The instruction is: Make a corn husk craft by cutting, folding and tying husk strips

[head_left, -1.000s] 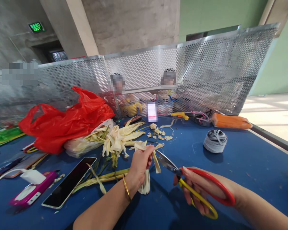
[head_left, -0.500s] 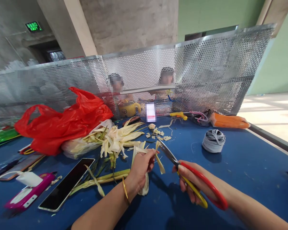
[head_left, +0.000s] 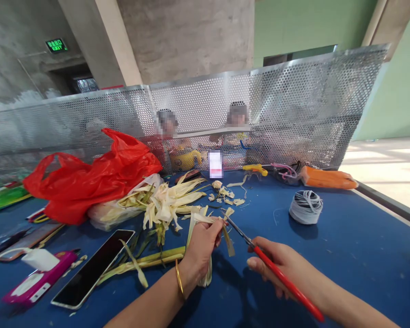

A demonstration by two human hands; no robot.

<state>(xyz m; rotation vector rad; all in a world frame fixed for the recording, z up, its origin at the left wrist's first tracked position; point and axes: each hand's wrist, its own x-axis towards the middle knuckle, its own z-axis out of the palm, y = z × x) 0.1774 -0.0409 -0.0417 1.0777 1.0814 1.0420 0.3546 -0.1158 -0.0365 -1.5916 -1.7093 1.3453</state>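
My left hand (head_left: 205,246), with a gold bangle at the wrist, pinches pale strips of corn husk (head_left: 228,241) between thumb and fingers. Part of the husk hangs below the palm. My right hand (head_left: 273,264) is closed around the red handle of a pair of scissors (head_left: 276,273). The blades point away to the left, and their tips touch or nearly touch the husk just beyond my left fingertips. Behind my left hand lies a pile of loose dried corn husks (head_left: 171,196). Small pale scraps (head_left: 225,193) are scattered near it.
A red plastic bag (head_left: 95,177), a black-screened phone (head_left: 94,269) and a magenta power strip (head_left: 41,278) lie on the left. Grey-white yarn (head_left: 306,207) and an orange packet (head_left: 328,176) are on the right. A perforated metal screen (head_left: 294,109) stands behind; people sit beyond it.
The scissors have rolled edge-on in my right hand, so the yellow handle no longer shows. Their tips have moved slightly down to the husk. My left hand keeps its pinch.
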